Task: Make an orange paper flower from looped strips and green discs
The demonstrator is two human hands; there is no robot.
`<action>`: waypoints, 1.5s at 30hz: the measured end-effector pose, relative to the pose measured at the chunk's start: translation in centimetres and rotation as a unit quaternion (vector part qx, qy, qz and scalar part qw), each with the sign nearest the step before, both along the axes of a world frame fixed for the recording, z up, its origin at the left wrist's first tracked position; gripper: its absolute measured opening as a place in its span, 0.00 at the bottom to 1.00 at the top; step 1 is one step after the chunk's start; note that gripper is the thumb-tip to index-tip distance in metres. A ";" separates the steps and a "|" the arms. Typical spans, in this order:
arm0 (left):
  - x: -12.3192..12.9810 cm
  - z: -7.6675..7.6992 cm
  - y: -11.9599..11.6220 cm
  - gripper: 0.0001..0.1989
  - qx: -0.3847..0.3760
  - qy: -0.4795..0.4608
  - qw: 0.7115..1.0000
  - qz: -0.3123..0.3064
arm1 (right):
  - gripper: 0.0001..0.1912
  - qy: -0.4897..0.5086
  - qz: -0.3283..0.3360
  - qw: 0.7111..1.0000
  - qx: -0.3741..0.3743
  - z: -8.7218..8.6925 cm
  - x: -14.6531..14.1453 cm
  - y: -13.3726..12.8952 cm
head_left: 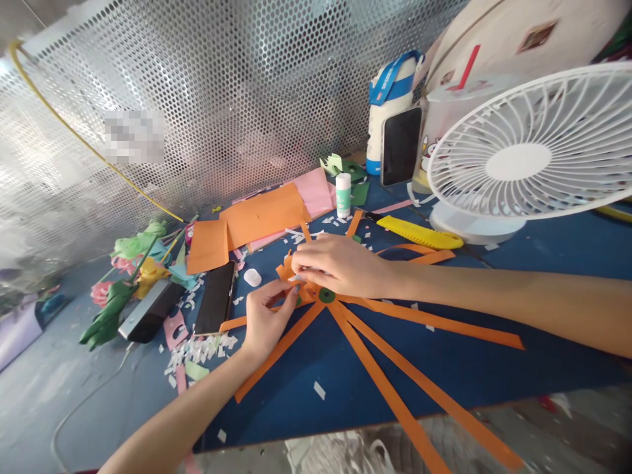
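Note:
Long orange paper strips [390, 388] fan out over the blue table from a small green paper disc [326, 295]. To the left of the disc, my left hand [266, 313] pinches an orange strip between thumb and fingers. Just above it, my right hand [343, 266] is closed with its fingertips on a curled piece of orange paper [285, 268] of the same work. My fingertips almost meet and hide part of the paper between them. The right forearm crosses over the strips on the right.
Around the work lie paper scraps [200, 349], a black phone [216, 297], a white cap [252, 277], a glue stick [343, 196] and a yellow cutter knife [419, 232]. Orange sheets [264, 217] and paper flowers [148, 270] sit behind. A white fan [518, 162] stands right.

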State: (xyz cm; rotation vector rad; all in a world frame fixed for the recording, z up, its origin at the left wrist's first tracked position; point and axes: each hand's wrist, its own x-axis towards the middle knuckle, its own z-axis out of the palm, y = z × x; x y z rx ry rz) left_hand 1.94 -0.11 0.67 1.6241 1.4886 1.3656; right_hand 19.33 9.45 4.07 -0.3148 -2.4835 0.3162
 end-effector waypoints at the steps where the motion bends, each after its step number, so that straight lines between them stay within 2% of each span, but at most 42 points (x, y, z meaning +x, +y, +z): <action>1: 0.0 0.0 0.0 0.08 -0.001 0.001 1.000 0.000 | 0.09 0.001 0.001 1.000 0.001 0.0 0.0 0.0; 19: -0.3 -0.3 -0.2 0.07 0.019 0.059 0.998 -0.017 | 0.08 -0.010 -0.005 1.000 0.018 -0.1 0.0 0.0; 28: -0.3 -0.7 -0.1 0.06 0.022 0.055 0.998 -0.001 | 0.08 -0.013 -0.006 1.000 0.023 -0.2 0.0 0.1; 37: -0.1 0.2 -0.2 0.06 0.075 0.122 0.990 -0.003 | 0.09 -0.015 -0.022 0.997 0.071 -0.3 0.1 -0.1; 45: -0.5 0.0 0.0 0.09 0.014 0.045 0.999 -0.001 | 0.10 -0.048 -0.004 0.992 0.119 0.1 0.5 -0.3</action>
